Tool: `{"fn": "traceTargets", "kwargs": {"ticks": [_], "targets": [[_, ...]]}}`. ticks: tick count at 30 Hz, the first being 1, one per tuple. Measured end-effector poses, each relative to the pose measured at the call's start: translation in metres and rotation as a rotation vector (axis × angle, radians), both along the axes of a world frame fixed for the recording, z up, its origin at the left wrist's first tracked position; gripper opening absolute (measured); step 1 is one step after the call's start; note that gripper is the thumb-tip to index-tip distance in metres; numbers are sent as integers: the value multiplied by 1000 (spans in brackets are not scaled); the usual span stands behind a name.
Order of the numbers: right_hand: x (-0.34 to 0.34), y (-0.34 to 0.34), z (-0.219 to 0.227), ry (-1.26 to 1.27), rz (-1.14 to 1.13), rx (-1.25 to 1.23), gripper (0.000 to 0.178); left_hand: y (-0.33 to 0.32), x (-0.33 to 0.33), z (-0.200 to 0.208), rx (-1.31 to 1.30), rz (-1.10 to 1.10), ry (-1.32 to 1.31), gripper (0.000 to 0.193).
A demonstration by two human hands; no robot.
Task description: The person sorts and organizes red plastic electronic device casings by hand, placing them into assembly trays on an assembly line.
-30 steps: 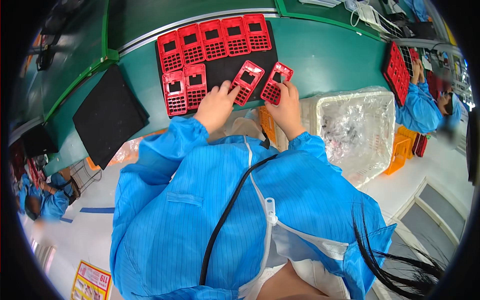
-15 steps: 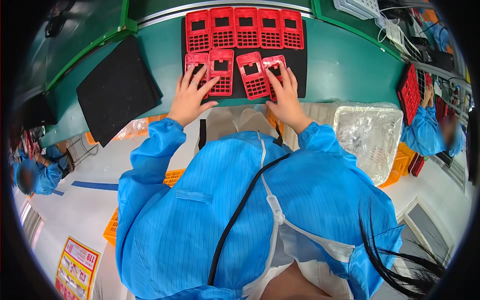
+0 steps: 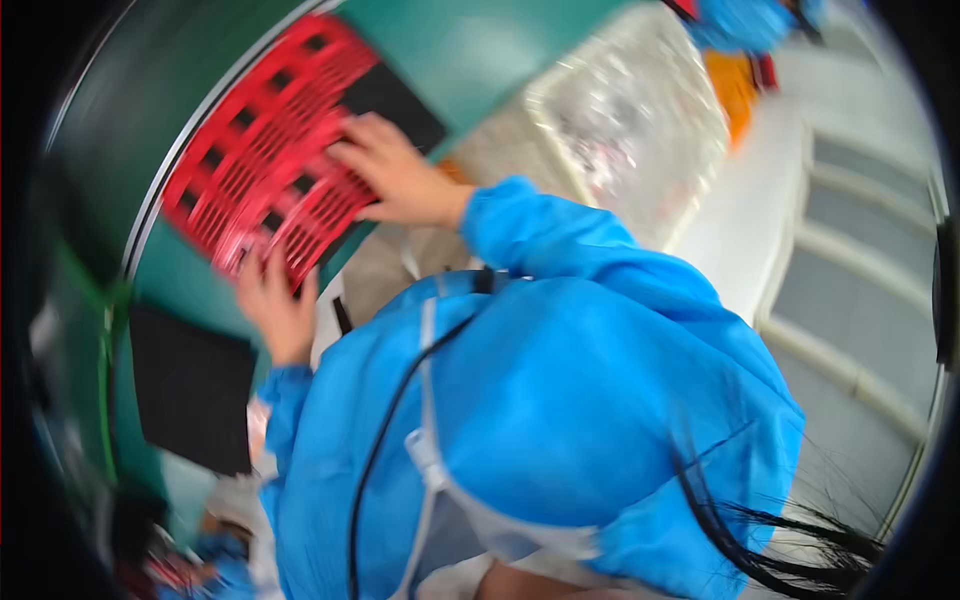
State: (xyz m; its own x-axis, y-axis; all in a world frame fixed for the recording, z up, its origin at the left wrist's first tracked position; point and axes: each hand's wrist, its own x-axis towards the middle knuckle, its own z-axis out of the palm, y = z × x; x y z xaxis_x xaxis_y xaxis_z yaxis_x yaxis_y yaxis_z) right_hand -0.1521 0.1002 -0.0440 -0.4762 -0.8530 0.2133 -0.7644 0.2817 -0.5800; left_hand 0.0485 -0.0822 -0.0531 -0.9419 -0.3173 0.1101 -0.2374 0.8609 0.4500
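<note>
- Workbench (image 3: pixel 480 50), green, running along the upper left.
- Plastic-lined bin (image 3: pixel 536 102), pale, beside its near edge.
- Black mat (image 3: pixel 405 105) on the bench, mostly covered.
- Red frames (image 3: pixel 275 140), blurred, in two rows on that mat.
- Black sheet (image 3: pixel 190 390), left of them.
- Right hand (image 3: pixel 400 175), over the near row's right end, thumb apart from fingers; grip unclear.
- Left hand (image 3: pixel 280 310), at that row's left end, fingers slightly spread; cannot tell whether gripping.
</note>
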Motion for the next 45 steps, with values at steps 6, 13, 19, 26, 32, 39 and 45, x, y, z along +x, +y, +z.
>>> {"fn": "traceTargets", "kwargs": {"ticks": [6, 13, 19, 26, 32, 39, 45], "targets": [[12, 130, 51, -52, -497, -177, 51, 23, 7, 22, 27, 110, 167, 58], [-6, 424, -118, -346, -1304, 661, 36, 141, -27, 12, 356, 146, -14, 62], [-8, 450, -227, -214, 56, 800, 61, 217, -15, -5, 444, -103, -291, 71], [-52, 408, -264, -508, 373, 1145, 27, 248, 33, 2, 421, 268, -514, 64], [-53, 435, -352, -1183, 310, 1079, 34, 272, 36, -3, 461, 325, -503, 59], [1, 409, -243, -263, 95, 1252, 35, 320, -71, 3, 1677, 303, -352, 55], [35, 445, -212, -315, -483, 795, 37, 374, -129, 2, 1474, 520, -552, 57]]}}
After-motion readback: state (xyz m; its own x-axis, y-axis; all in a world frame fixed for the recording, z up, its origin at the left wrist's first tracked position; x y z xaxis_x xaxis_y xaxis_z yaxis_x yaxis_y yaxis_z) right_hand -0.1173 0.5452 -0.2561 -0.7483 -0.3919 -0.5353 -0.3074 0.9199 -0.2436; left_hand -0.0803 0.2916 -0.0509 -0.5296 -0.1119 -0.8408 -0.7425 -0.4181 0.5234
